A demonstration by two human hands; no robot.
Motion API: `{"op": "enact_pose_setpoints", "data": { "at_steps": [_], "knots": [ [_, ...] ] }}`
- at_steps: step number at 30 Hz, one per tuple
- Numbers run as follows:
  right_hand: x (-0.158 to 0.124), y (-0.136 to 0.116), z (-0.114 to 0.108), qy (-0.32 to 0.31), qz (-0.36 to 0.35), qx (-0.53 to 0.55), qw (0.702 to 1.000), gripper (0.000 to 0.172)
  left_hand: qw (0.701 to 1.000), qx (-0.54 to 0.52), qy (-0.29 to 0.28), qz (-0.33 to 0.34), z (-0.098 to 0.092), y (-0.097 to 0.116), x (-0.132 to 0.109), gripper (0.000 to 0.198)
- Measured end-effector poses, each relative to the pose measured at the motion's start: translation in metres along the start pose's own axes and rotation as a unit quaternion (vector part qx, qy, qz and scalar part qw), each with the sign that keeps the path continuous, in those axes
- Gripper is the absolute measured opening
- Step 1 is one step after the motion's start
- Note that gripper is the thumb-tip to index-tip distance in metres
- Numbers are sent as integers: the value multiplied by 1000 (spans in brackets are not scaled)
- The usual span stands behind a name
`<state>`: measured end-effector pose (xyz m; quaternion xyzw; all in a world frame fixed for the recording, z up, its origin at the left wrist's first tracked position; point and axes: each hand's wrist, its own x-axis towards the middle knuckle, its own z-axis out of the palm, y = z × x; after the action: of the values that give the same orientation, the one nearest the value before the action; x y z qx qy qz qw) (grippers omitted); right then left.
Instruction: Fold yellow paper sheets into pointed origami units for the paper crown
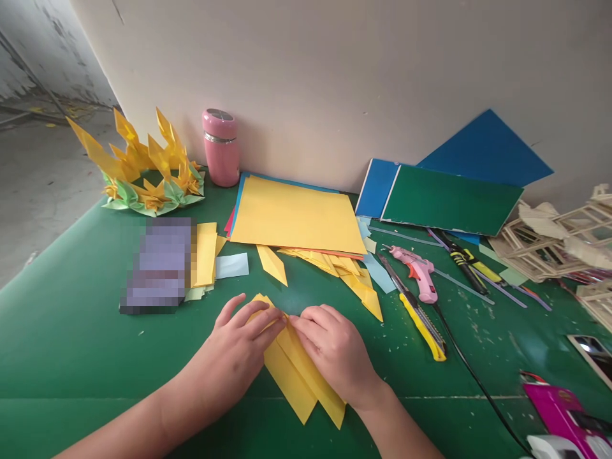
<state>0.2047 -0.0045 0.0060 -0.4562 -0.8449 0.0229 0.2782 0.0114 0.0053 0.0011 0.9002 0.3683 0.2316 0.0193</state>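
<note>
A folded yellow paper piece (pixel 296 376) lies on the green table (pixel 71 357) in front of me. My left hand (pixel 239 350) lies on its upper left part, with fingertips pressing a fold at the top. My right hand (pixel 335 350) rests on the right side, its fingers curled and pinching the same fold where both hands meet. Both hands hold the paper down flat against the table.
A stack of yellow sheets (pixel 296 217) and folded yellow pieces (pixel 349 271) lie behind. A yellow-green paper crown (pixel 143 172), pink bottle (pixel 220 146), pink glue gun (pixel 418 271), yellow utility knife (pixel 423 322), green and blue boards (pixel 449 197), and wooden frames (pixel 559 242) surround.
</note>
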Motion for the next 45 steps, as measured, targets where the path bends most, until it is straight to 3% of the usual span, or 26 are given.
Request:
{"op": "enact_pose_setpoints", "data": {
  "at_steps": [11, 22, 45],
  "knots": [
    [0, 3, 0, -18, -40, -8, 999, 30, 1000, -15, 4, -4, 1, -3, -1, 41],
    [0, 2, 0, -14, -32, -6, 999, 31, 998, -50, -2, -37, -4, 2, 1, 41],
    [2, 2, -2, -30, -33, 1, 999, 32, 1000, 6, -6, -6, 0, -1, -2, 41]
  ]
}}
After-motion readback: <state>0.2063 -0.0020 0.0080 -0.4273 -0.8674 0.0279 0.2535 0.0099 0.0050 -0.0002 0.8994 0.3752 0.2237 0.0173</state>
